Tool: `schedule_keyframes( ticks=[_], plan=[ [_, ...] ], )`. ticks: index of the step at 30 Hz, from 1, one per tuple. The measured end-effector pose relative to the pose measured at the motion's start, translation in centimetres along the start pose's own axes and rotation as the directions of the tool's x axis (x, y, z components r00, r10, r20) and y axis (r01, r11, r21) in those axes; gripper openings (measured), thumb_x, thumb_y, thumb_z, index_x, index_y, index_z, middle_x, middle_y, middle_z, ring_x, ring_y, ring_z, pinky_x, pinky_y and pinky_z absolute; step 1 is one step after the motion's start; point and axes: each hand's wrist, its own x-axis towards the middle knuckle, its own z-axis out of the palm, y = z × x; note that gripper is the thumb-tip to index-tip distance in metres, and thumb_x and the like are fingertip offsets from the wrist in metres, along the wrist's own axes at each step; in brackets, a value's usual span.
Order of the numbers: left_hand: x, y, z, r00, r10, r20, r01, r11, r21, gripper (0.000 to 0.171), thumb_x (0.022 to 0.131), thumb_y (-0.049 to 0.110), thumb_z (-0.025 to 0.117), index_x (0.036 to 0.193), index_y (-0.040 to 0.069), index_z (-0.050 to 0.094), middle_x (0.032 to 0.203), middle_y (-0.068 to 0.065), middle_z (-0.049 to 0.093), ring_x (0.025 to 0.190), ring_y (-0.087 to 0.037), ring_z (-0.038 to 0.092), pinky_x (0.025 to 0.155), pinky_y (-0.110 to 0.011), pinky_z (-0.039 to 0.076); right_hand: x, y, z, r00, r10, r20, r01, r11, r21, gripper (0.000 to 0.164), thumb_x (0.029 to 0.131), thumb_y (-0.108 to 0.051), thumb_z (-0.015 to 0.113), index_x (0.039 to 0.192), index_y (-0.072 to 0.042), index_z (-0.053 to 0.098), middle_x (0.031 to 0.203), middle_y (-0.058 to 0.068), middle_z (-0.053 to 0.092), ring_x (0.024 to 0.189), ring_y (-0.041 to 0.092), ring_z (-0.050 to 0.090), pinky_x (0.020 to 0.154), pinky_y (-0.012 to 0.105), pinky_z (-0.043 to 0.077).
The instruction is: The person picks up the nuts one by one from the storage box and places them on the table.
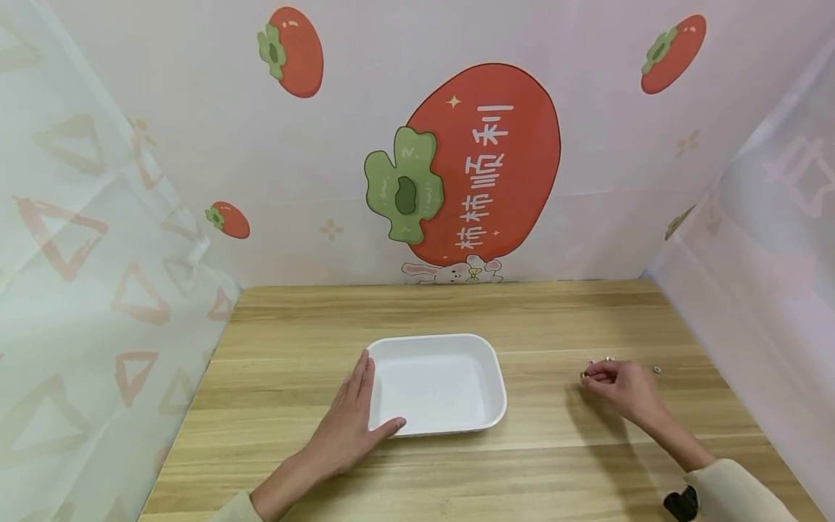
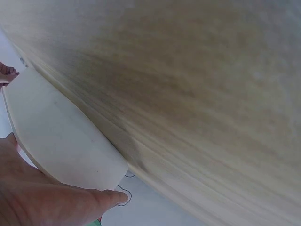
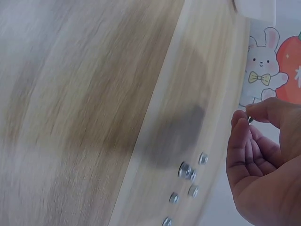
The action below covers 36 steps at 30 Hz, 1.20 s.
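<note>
A white rectangular tray (image 1: pixel 432 384) lies on the wooden table. My left hand (image 1: pixel 342 431) rests against its left side, fingers straight along the rim and thumb over the front left corner. From the left wrist view, that hand (image 2: pixel 56 200) spreads along the tray's outer wall (image 2: pixel 61 136). Right of the tray, my right hand (image 1: pixel 622 388) pinches a small metal nut (image 3: pixel 250 120) between thumb and fingertips, mostly covered by them. It is held above the table. Several silvery metal nuts (image 3: pixel 185 170) lie scattered below that hand in the right wrist view.
One nut (image 1: pixel 657 369) lies apart, right of my right hand. The wood-grain table (image 1: pixel 313 319) ends at a patterned back curtain (image 1: pixel 313 167), with hanging sheets on both sides. A small black object (image 1: pixel 681 503) sits at the right sleeve.
</note>
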Motion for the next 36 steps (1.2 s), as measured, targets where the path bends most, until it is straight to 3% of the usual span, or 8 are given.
schedule_keyframes(
  ticks=[6, 18, 26, 36],
  plan=[
    [0.0, 0.0, -0.2, 0.999, -0.015, 0.028, 0.015, 1.000, -0.001, 0.115, 0.097, 0.070, 0.062, 0.168, -0.004, 0.010, 0.178, -0.015, -0.002, 0.161, -0.040, 0.019, 0.129, -0.059, 0.023, -0.1, 0.5, -0.1, 0.997, -0.067, -0.034, 0.063, 0.992, -0.110, 0.005, 0.083, -0.006, 0.085, 0.084, -0.005, 0.080, 0.075, 0.000, 0.076, 0.064, 0.001, 0.064, 0.059, 0.021, 0.053],
    [0.1, -0.1, -0.2, 0.999, -0.023, 0.048, 0.023, 1.000, -0.003, 0.115, 0.097, 0.071, 0.060, 0.168, -0.003, 0.009, 0.178, -0.013, -0.005, 0.161, -0.040, 0.017, 0.129, -0.059, 0.022, -0.3, 1.3, 0.0, 0.992, -0.122, 0.000, 0.120, 0.977, -0.173, 0.006, 0.081, -0.003, 0.085, 0.082, -0.003, 0.079, 0.074, -0.001, 0.074, 0.063, 0.004, 0.063, 0.056, 0.022, 0.054],
    [0.1, 0.0, -0.1, 0.999, -0.028, 0.040, 0.028, 1.000, -0.003, 0.112, 0.097, 0.059, 0.070, 0.168, -0.004, 0.010, 0.178, -0.015, -0.003, 0.161, -0.041, 0.018, 0.129, -0.059, 0.023, -0.2, 1.4, 0.1, 0.993, -0.115, 0.040, 0.121, 0.962, -0.245, 0.007, 0.081, -0.002, 0.084, 0.081, -0.003, 0.078, 0.073, -0.001, 0.073, 0.063, 0.009, 0.064, 0.057, 0.024, 0.055],
    [0.1, 0.0, -0.1, 0.999, -0.025, 0.042, 0.024, 1.000, 0.011, 0.112, 0.097, 0.061, 0.069, 0.167, -0.005, 0.011, 0.178, -0.018, -0.001, 0.161, -0.040, 0.018, 0.128, -0.059, 0.024, -0.3, 1.7, 0.3, 0.990, -0.120, 0.075, 0.135, 0.956, -0.260, 0.009, 0.079, -0.002, 0.086, 0.080, -0.003, 0.077, 0.071, -0.002, 0.071, 0.062, 0.010, 0.063, 0.055, 0.025, 0.053]
  ],
)
